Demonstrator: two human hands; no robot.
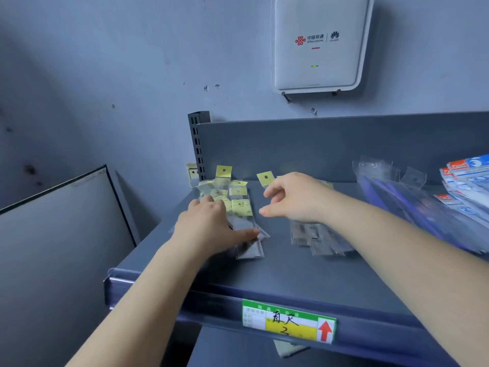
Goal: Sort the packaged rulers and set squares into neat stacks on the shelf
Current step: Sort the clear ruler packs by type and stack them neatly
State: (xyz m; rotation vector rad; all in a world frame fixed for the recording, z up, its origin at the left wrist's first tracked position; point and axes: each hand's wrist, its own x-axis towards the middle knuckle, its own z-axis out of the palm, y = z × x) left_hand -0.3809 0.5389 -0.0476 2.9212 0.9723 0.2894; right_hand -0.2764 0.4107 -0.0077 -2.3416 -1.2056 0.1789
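Closest to us is the green-and-yellow handwritten price tag (289, 322) on the grey metal shelf (304, 276) lip. Behind it, the left hand (211, 226) lies flat, fingers straight, pressing the messy pile of clear-sleeved rulers with yellow header cards (238, 207). The right hand (293, 198) hovers, loosely spread and holding nothing, above a second clear-packet pile (315, 238). Looks like mid-sort; next up is probably squaring those edges. Blue-packaged sets (423, 207) lie further right.
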